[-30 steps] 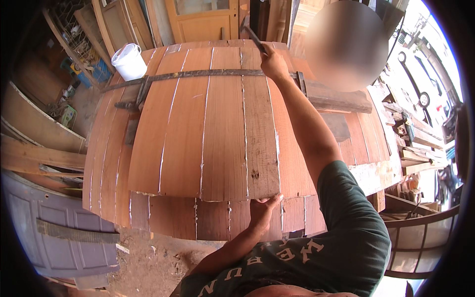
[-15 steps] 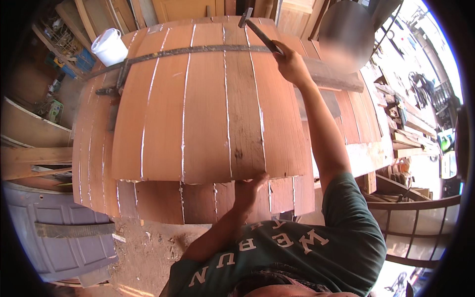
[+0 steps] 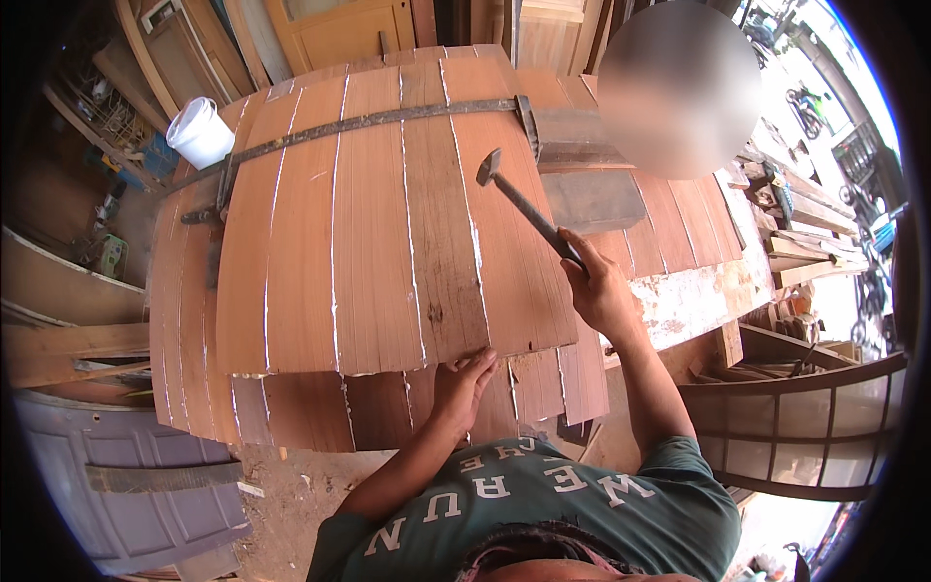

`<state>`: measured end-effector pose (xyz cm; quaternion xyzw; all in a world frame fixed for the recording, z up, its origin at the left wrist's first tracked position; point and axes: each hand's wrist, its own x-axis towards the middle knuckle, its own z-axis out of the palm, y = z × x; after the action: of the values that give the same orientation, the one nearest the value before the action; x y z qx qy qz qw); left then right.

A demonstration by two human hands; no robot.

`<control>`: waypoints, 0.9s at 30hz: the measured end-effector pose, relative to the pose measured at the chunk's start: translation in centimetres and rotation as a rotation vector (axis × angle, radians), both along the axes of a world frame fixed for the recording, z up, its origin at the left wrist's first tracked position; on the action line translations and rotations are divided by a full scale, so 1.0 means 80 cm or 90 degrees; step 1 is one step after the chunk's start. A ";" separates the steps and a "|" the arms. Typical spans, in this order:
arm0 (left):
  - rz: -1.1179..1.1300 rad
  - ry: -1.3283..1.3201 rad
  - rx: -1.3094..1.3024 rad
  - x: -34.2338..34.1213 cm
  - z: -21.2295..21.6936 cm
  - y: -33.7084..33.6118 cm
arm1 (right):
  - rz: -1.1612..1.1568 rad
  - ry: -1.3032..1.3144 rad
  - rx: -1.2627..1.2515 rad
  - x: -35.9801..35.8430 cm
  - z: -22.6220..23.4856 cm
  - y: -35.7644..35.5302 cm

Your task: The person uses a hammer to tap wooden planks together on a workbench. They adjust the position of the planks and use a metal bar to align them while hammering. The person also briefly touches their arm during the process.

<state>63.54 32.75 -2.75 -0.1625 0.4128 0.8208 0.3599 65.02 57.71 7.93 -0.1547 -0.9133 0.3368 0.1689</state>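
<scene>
While the right hand (image 3: 603, 291) is closed around the handle of a hammer (image 3: 529, 211), the tool's head points away from the person, over the right part of the upper wooden panel (image 3: 373, 242). The left hand (image 3: 464, 396) touches that panel's near edge, thumb up against it beside a white seam; the other fingers are partly hidden, so I cannot tell whether they grip it. The panel, made of side-by-side boards with white lines between them, lies on top of a lower panel (image 3: 310, 412). A long metal clamp (image 3: 373, 119) crosses its far part. A white bucket (image 3: 201, 134) stands near the clamp's left end, and a dark block (image 3: 593, 201) lies to the right.
</scene>
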 end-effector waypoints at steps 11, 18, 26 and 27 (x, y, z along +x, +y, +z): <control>0.019 -0.022 -0.062 -0.004 0.009 0.003 | 0.064 0.070 0.028 0.010 -0.005 -0.008; 0.035 -0.022 -0.054 -0.002 0.007 0.007 | 0.083 -0.025 0.061 0.022 -0.009 -0.017; 0.024 -0.016 -0.051 -0.004 0.012 0.009 | 0.060 0.024 0.004 0.026 -0.012 -0.016; 0.027 -0.015 -0.051 -0.001 0.012 0.009 | 0.034 0.041 -0.004 0.028 -0.017 -0.014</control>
<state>63.47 33.48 -1.77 -0.1951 0.4375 0.8092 0.3402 67.26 56.56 6.54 -0.1197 -0.9101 0.3489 0.1888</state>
